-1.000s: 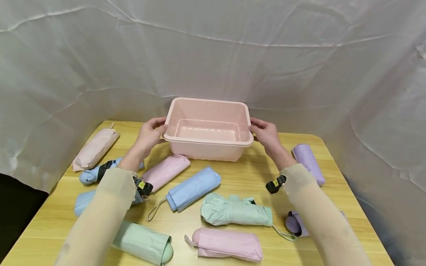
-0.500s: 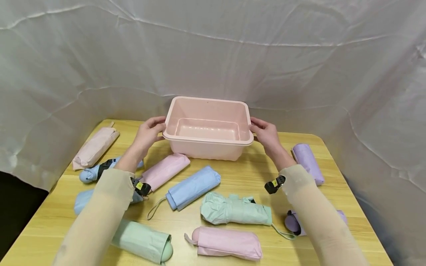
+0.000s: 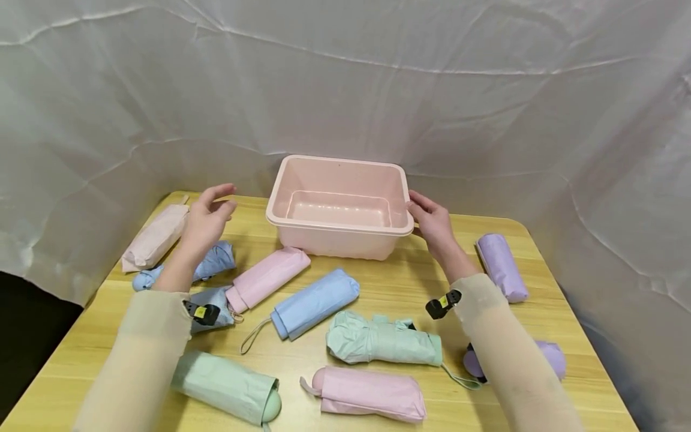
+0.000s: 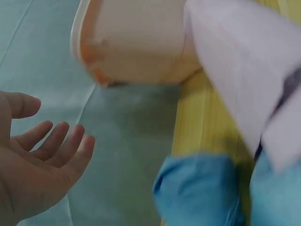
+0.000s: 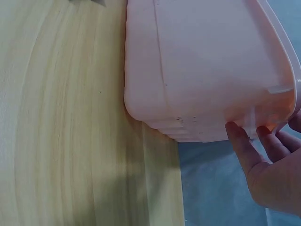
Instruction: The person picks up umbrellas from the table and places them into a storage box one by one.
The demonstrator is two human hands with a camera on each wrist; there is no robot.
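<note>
The pink plastic bin (image 3: 340, 207) stands upright on the wooden table (image 3: 388, 282), at the far edge against the white backdrop sheet (image 3: 345, 78). Its long axis runs left to right, across the line between the two hands.

The right hand (image 3: 432, 222) is the nearer one. Its fingertips (image 5: 235, 129) touch the bin's right end wall just under the rim; the fingers are nearly straight and do not wrap the lip. The right wrist view confirms contact at that corner, with the bin's base flat on the table.

The left hand (image 3: 207, 216) is apart from the bin, raised above the table to the left of the bin's left end. Its fingers are spread and relaxed and it holds nothing; the left wrist view shows an empty palm with a clear gap to the bin wall.

Under and just beside the left hand lie a beige folded umbrella (image 3: 153, 237) and a blue folded umbrella (image 3: 210, 261). A pink folded umbrella (image 3: 267, 277) lies between the left forearm and the bin's front. A lilac folded umbrella (image 3: 502, 267) lies just outside the right forearm. Both forearms, in pale sleeves, reach forward from the near edge.
</note>
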